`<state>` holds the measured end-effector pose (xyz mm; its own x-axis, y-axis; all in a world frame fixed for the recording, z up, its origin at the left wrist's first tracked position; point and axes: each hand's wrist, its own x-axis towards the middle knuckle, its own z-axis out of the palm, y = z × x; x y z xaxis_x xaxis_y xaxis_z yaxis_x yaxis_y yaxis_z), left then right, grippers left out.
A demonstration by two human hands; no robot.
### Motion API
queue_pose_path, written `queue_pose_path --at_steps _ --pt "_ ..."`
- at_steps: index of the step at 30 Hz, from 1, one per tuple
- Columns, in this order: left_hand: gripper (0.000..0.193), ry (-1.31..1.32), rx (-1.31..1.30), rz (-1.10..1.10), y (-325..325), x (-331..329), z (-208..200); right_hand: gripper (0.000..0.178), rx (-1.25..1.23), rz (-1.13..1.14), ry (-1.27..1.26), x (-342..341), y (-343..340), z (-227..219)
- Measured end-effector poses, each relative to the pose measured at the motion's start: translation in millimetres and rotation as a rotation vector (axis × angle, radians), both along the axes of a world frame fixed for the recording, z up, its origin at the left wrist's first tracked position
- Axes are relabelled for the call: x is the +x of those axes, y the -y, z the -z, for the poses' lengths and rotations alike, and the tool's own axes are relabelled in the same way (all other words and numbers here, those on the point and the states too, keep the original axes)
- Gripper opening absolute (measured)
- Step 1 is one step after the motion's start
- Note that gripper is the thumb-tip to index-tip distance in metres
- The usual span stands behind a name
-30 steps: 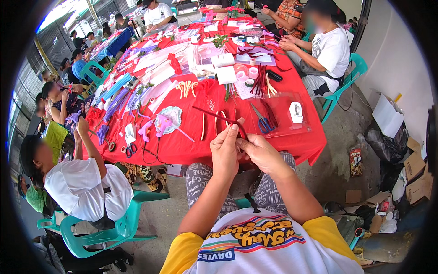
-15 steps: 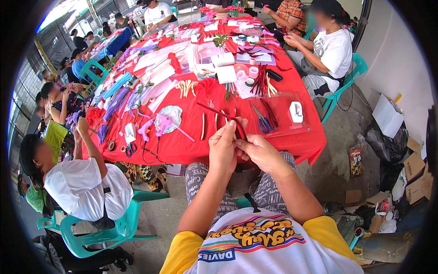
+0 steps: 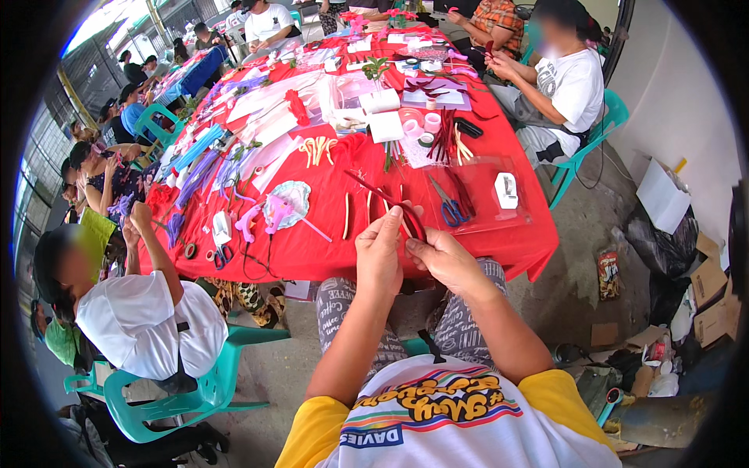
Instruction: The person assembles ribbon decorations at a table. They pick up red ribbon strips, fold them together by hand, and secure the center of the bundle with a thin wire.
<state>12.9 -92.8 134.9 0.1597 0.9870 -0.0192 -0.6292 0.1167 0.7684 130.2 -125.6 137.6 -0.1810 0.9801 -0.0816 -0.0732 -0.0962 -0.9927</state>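
Note:
Just past the near edge of the red-covered table point(image 3: 312, 261), both hands hold a dark red pipe cleaner point(image 3: 415, 225), bent into a curve between them. My left hand point(image 3: 380, 248) pinches it between thumb and fingertips, with one long end sticking out to the upper left. My right hand point(image 3: 448, 256) is closed on the bent part, thumb on top; its other fingers are partly hidden. Beyond the hands lie blue-handled scissors point(image 3: 450, 209), a few short cream strips point(image 3: 347, 215) and a clear plastic sheet point(image 3: 488, 221). A pink glue gun point(image 3: 281, 212) rests to the left.
Dark red pipe cleaners point(image 3: 445, 139), cream pipe cleaners point(image 3: 317, 150), tape rolls point(image 3: 432, 122) and a white device point(image 3: 505, 191) lie farther back. People sit on both sides, one on a green chair point(image 3: 207, 390) at left. Bags and cardboard boxes point(image 3: 711, 316) fill the right floor.
My right hand has shifted slightly right, and the curved part of the pipe cleaner shows more widely between the hands. Its long end has swung a little to the right.

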Motion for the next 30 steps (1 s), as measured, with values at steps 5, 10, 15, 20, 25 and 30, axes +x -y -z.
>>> queue_pose_path --at_steps 5,10,15,20,25,30 --pt "0.023 -0.091 0.067 0.048 -7 -10 -2 0.019 -0.043 -0.01 0.035 2 1 3" --pt "0.021 -0.057 0.055 -0.022 -4 -8 -6 0.017 -0.01 -0.008 0.031 -5 1 3" --pt "0.019 -0.062 -0.003 -0.074 -4 -5 -7 0.02 0.067 0.035 -0.006 -13 3 16" --pt "0.02 -0.011 -0.075 -0.075 -6 0 -6 0.022 0.021 0.031 -0.06 -10 3 16" --pt "0.023 -0.045 -0.062 0.075 -14 -11 4 0.024 -0.055 0.006 -0.132 -1 6 7" --pt "0.021 -0.518 0.223 -0.238 5 -26 3 0.024 -0.055 -0.001 -0.048 9 5 7"
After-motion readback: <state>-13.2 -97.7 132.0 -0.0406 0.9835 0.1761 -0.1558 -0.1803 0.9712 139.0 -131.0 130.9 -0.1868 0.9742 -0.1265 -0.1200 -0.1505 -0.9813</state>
